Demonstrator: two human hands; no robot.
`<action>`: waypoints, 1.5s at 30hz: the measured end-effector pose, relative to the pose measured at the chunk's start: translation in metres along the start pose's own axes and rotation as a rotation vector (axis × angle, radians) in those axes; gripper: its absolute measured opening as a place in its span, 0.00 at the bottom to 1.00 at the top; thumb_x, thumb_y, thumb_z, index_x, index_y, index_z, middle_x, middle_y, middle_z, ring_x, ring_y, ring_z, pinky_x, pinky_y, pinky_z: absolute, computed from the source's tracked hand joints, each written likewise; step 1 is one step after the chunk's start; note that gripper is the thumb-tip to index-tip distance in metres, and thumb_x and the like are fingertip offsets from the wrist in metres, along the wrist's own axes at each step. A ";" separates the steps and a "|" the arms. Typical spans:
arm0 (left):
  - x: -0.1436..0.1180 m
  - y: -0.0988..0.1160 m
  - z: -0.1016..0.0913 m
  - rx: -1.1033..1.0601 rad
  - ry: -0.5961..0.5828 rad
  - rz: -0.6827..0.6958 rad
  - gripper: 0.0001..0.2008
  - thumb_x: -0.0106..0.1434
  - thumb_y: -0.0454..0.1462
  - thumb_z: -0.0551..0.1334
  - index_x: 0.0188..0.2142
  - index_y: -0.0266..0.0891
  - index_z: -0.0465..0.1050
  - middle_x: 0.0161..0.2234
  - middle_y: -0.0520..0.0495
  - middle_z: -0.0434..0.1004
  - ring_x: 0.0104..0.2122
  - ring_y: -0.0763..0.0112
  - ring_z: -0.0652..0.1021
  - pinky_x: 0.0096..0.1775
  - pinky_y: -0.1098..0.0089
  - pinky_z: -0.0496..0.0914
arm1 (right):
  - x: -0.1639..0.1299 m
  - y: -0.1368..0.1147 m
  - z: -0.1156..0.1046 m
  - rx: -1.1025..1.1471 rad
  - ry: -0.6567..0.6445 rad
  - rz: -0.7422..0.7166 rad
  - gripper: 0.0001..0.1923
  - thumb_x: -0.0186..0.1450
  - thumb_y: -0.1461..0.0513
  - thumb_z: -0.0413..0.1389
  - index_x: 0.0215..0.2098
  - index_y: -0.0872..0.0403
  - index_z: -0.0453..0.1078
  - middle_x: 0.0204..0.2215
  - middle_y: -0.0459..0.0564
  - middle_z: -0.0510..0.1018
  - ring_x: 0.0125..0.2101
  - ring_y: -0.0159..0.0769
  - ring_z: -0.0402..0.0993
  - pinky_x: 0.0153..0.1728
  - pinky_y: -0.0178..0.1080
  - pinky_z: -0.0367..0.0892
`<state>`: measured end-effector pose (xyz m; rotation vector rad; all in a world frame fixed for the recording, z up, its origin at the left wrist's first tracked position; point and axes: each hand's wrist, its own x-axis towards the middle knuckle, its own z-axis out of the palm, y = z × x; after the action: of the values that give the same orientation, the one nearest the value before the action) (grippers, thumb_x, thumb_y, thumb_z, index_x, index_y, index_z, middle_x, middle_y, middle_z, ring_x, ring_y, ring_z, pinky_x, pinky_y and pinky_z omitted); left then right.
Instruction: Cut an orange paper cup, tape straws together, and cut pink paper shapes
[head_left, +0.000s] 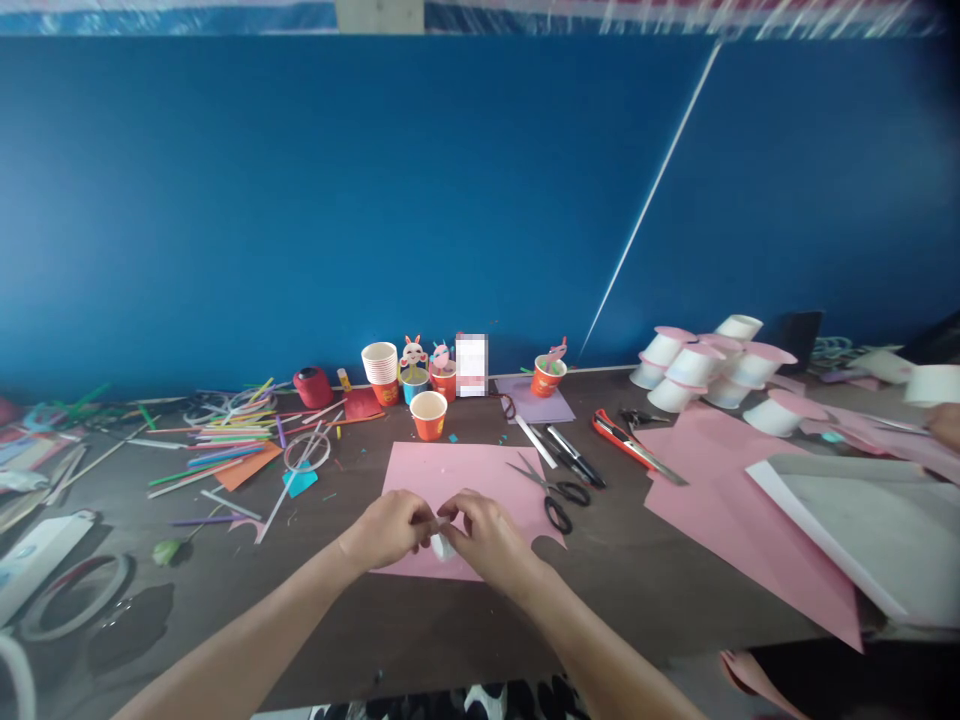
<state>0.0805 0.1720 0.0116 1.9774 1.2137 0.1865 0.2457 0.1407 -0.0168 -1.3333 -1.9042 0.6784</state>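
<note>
My left hand (390,528) and my right hand (484,532) meet over the near edge of a pink paper sheet (465,475). Between their fingertips they pinch a small white object (442,545), too small to identify, perhaps a tape roll. Both hands have their fingers closed around it. Black-handled scissors (553,492) lie on the sheet's right edge, just beyond my right hand. An orange paper cup (429,415) stands upright behind the sheet.
Coloured straws (225,440) litter the left. A cup stack (381,372) and decorated cups (414,378) line the blue wall. Pens (571,455), an orange utility knife (624,443), white cups with pink lids (705,372), large pink sheets (742,520) lie right. Another person's hand (945,425) shows at far right.
</note>
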 end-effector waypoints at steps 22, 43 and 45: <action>-0.005 0.004 0.003 0.111 0.189 0.017 0.12 0.52 0.44 0.56 0.28 0.39 0.71 0.25 0.49 0.75 0.25 0.71 0.72 0.27 0.75 0.61 | 0.006 -0.002 -0.004 0.094 -0.069 0.091 0.06 0.53 0.66 0.52 0.24 0.54 0.71 0.22 0.44 0.74 0.21 0.28 0.66 0.21 0.29 0.57; -0.007 0.000 0.007 0.201 0.233 0.041 0.11 0.55 0.42 0.54 0.29 0.40 0.72 0.26 0.49 0.75 0.26 0.71 0.72 0.28 0.75 0.59 | 0.005 -0.003 -0.005 0.108 -0.082 0.098 0.06 0.55 0.65 0.52 0.24 0.54 0.71 0.21 0.45 0.73 0.20 0.27 0.65 0.21 0.29 0.57; -0.006 0.000 0.007 0.207 0.223 0.031 0.11 0.55 0.42 0.54 0.29 0.40 0.72 0.26 0.49 0.76 0.26 0.71 0.73 0.28 0.75 0.59 | 0.005 -0.003 -0.004 0.110 -0.079 0.100 0.06 0.55 0.66 0.52 0.24 0.55 0.70 0.21 0.45 0.73 0.20 0.27 0.65 0.21 0.29 0.57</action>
<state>0.0809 0.1631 0.0089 2.2009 1.3912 0.3148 0.2461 0.1440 -0.0104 -1.3568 -1.8423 0.8852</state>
